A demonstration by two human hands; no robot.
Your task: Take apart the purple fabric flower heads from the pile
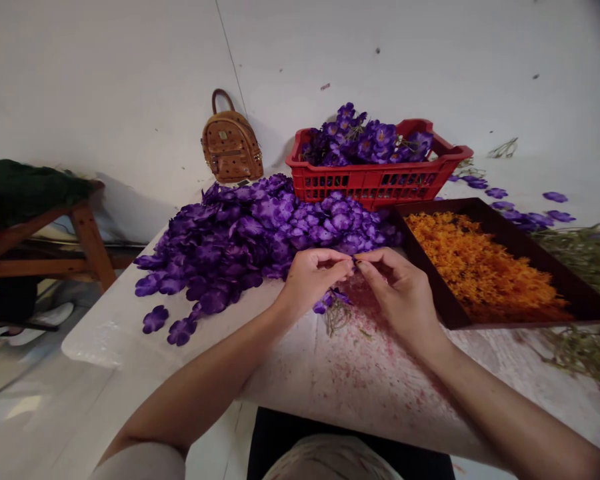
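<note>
In the head view, the one view here, you're right in the middle of the frame and it's fingertip work: your left hand (313, 280) and your right hand (399, 287) meet tip to tip, both pinched narrow on a small dark piece (355, 261), so tiny and covered that you can't tell its shape from here. Looks like a close handling step, and the next move seems to call for a light, steady pinch and small finger turns rather than any reach. The piece sits right between your thumbs and forefingers, above the table (300, 363). Just below, a purple flower with thin stems (337, 317) lies loose at centre; the heap of purple petals (230, 243) spreads beyond your left hand, centre left, and the dark tray (510, 233) of orange pieces (480, 267) sits just beside your right, at the frame's right.
</note>
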